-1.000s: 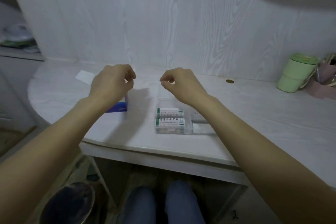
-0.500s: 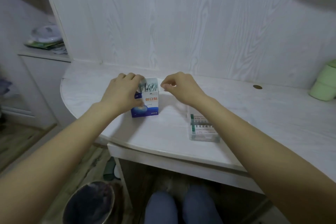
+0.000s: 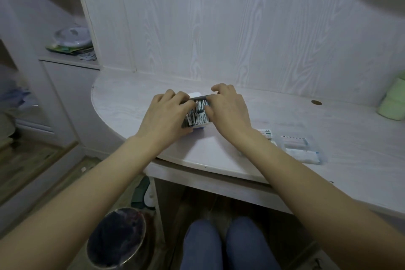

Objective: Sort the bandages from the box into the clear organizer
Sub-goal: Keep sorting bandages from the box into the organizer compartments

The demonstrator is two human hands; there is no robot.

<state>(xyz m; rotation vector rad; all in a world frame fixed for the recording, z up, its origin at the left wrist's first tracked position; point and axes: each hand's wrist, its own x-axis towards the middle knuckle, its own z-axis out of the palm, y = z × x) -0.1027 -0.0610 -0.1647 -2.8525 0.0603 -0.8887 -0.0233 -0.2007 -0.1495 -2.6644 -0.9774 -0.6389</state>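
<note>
The bandage box (image 3: pixel 198 126) is stood on the white desk (image 3: pixel 328 133), open at the top, with the bandages (image 3: pixel 198 114) packed upright inside, edges showing. The box is gripped on its left side by the left hand (image 3: pixel 164 116), fingers curled over the far rim. The right hand (image 3: pixel 228 112) is laid over the right side; thumb and fingertips appear to be dug into the pack, but whether a strip is actually pinched cannot be told.

The clear organizer (image 3: pixel 303 149) is set to the right, near the desk's front edge, well apart from the box, with some packs already seen in it.

Handling, as judged: the wrapped strips are light, thin and floppy, with slick paper, and are tightly packed. A small bunch is best pinched at the exposed top edges and drawn straight up while the box is held down, since the light carton is likely to be lifted or tipped otherwise.
</note>
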